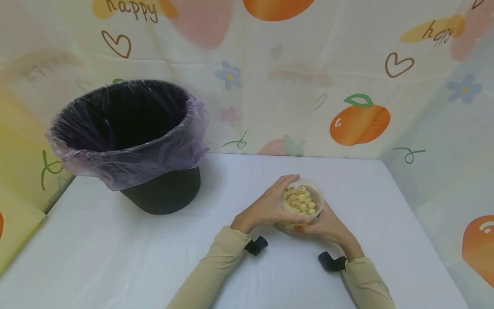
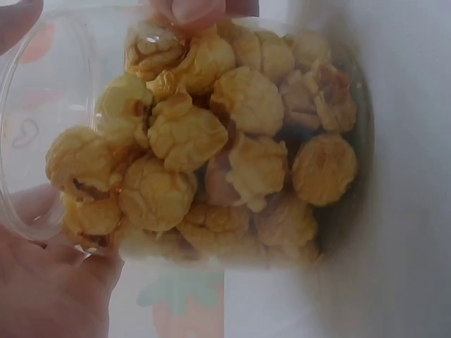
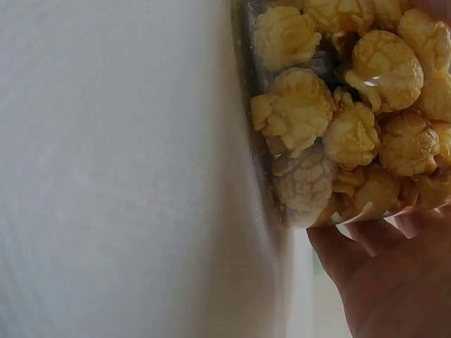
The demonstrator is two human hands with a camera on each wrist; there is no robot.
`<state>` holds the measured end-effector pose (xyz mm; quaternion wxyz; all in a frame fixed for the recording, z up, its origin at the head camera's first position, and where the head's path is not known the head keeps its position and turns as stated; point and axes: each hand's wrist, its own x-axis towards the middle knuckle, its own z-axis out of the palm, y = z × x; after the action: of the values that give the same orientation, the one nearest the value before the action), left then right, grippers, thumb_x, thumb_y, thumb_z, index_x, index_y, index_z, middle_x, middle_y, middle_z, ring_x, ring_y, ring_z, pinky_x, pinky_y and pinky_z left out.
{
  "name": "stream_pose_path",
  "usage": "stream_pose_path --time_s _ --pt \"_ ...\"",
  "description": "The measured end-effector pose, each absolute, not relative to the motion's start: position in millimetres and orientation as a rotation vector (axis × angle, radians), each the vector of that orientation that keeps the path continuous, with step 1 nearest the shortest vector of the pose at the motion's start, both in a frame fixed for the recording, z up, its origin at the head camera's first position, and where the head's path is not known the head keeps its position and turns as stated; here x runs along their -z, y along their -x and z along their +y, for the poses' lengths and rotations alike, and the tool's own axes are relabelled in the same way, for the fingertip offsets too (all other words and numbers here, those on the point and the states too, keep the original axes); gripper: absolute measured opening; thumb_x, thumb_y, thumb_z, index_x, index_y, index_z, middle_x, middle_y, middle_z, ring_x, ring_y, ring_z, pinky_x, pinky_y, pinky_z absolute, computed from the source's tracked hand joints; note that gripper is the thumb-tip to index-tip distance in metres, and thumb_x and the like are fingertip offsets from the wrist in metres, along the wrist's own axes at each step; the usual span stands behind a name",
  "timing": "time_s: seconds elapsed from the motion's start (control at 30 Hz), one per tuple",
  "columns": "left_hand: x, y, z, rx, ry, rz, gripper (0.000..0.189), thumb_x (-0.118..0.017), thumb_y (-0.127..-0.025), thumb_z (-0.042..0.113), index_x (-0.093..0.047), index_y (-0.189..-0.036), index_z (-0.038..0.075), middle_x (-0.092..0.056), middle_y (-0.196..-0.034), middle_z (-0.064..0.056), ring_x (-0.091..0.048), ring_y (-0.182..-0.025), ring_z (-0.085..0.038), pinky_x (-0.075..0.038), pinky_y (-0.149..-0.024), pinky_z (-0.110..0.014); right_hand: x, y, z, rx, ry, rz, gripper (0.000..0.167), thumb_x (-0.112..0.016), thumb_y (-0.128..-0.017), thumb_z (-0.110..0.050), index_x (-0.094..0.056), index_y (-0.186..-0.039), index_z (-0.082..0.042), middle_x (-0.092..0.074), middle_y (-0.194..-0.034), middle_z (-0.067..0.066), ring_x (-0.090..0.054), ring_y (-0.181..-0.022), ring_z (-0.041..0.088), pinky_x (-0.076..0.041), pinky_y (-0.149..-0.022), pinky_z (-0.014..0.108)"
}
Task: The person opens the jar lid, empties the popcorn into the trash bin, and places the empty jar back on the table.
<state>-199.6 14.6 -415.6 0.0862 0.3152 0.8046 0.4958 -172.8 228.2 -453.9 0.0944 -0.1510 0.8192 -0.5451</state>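
A clear plastic jar [image 1: 319, 196] of round, golden popcorn [image 1: 299, 201] is between both hands, its mouth facing up toward the head camera. My left hand [image 1: 265, 207] grips it near the rim from the left, thumb across the near side and fingers round the far side. Lower down on the right, my right hand [image 1: 335, 226] holds the jar with its thumb on the near side. The left wrist view shows popcorn [image 2: 187, 134] pressed against the clear wall. In the right wrist view, the jar's base is right at the white table, with fingers [image 3: 377, 243] along its side.
A black bin [image 1: 166, 193] stands at the back left of the white table [image 1: 127, 266], lined with a purple plastic bag [image 1: 170, 156] folded over its rim. Behind and at the sides hangs a fruit-printed cloth [image 1: 301, 124]. Black wrist mounts [image 1: 256, 246] sit by both cuffs.
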Motion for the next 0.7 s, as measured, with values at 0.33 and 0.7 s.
stream_pose_path --time_s 0.33,0.7 --pt "419 197 26 -1.581 -0.842 2.514 0.107 -0.091 -0.065 0.035 -0.034 -0.153 0.015 -0.039 -0.154 -0.002 -0.042 -0.14 -0.02 -0.038 -0.115 -0.042 452 172 222 1.637 0.376 2.485 0.112 -0.09 -0.068 -0.016 -0.02 -0.156 -0.014 -0.037 -0.154 0.012 -0.039 -0.138 0.03 -0.033 -0.113 0.057" --pt "415 190 33 -1.593 -0.71 2.543 0.113 -0.09 -0.067 0.041 -0.026 -0.156 0.015 -0.031 -0.159 0.0 -0.04 -0.142 -0.023 -0.038 -0.115 -0.045 451 172 218 1.651 0.344 2.497 0.115 -0.092 -0.067 -0.019 -0.018 -0.156 -0.02 -0.037 -0.154 0.006 -0.039 -0.139 0.026 -0.032 -0.113 0.056"
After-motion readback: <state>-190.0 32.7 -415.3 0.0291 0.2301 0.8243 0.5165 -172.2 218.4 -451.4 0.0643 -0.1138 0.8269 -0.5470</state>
